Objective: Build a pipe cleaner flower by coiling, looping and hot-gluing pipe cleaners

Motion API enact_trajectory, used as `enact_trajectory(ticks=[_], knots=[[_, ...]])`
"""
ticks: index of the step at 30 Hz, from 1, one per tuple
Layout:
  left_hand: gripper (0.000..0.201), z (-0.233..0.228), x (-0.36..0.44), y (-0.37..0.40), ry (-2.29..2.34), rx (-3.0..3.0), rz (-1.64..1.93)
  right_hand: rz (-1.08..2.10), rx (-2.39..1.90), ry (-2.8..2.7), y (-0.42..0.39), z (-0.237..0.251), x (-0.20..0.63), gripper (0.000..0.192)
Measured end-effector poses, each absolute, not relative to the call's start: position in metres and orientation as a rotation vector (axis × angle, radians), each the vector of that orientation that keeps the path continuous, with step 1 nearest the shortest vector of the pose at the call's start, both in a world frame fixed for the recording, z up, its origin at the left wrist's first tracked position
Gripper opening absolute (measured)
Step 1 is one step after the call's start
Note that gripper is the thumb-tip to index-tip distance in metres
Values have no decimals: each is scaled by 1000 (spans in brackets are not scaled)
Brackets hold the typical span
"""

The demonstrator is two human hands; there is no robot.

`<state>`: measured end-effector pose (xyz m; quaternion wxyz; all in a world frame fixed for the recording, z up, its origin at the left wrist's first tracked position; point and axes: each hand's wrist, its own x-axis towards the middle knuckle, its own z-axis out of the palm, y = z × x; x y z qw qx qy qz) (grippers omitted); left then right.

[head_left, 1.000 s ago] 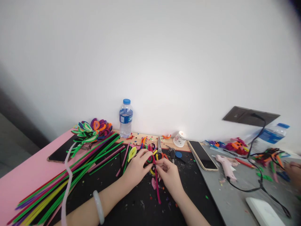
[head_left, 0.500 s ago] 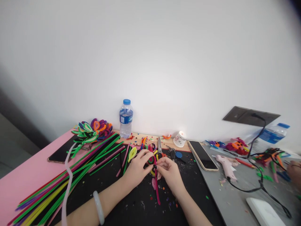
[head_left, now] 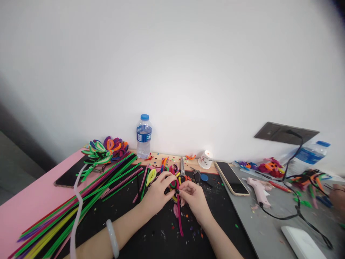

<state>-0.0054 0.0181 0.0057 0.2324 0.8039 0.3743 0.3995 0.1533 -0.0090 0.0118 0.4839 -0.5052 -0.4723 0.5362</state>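
My left hand (head_left: 155, 194) and my right hand (head_left: 195, 200) meet over the black mat (head_left: 161, 233), both pinching a small looped pipe-cleaner piece (head_left: 174, 184) in magenta, black and green. A magenta pipe-cleaner tail (head_left: 180, 219) hangs from it down across the mat. A pale bangle (head_left: 112, 238) sits on my left wrist. Small bent loops, one yellow (head_left: 151, 176), lie just beyond my fingers.
A fan of long pipe cleaners (head_left: 81, 201) lies left, beside finished flowers (head_left: 106, 148) and a dark phone (head_left: 68, 175). A water bottle (head_left: 143, 136), scissors (head_left: 183, 166), a paper cup (head_left: 205, 159), another phone (head_left: 231, 173) and a pink glue gun (head_left: 258, 190) stand around. Another person's hand (head_left: 338, 196) shows far right.
My fingers have shifted slightly on the looped piece, drawing closer together; the view has barely moved. Everything else lies as before.
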Motion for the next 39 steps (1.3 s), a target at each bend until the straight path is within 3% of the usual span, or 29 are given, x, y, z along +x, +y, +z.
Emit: enact_trajectory(ticks=[39], knots=[[32,7,-4,19,936,2081,1080,1433,-1147,-1255,-1,9,164,23]])
